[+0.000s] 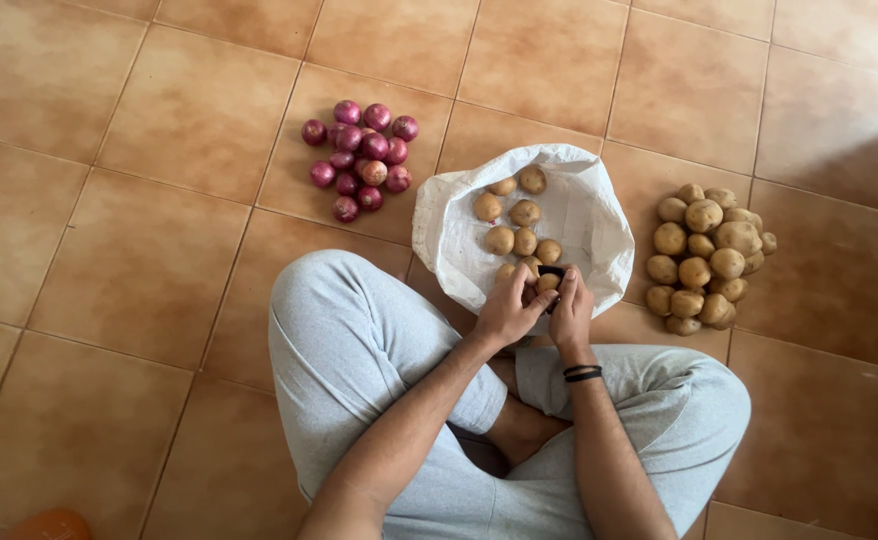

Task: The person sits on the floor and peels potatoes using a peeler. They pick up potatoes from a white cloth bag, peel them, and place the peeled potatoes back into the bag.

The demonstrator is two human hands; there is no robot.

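- The person sits cross-legged on a tiled floor [139, 270], both hands meeting over the near rim of a white sack [589, 215] that lies open in front of the knees.
- The left hand [507, 312] has its grip curled around a small potato [548, 283], fingers pressing it from the left side.
- The right hand [571, 310] closes its grip on the same potato from the right, with a dark object at the fingertips that is too small to make out; a black band sits on that wrist.
- The held potato hangs just above the sack's near edge, close to the loose potatoes [519, 225] lying inside the sack.
- A heap of potatoes [707, 258] sits on the floor just beside the sack's right edge, not touching it.
- A cluster of red onions [361, 155] lies to the left of the sack, apart from its rim.
- Open floor stretches wide to the left of the left knee and beyond the sack; the room between sack and potato heap is narrow.
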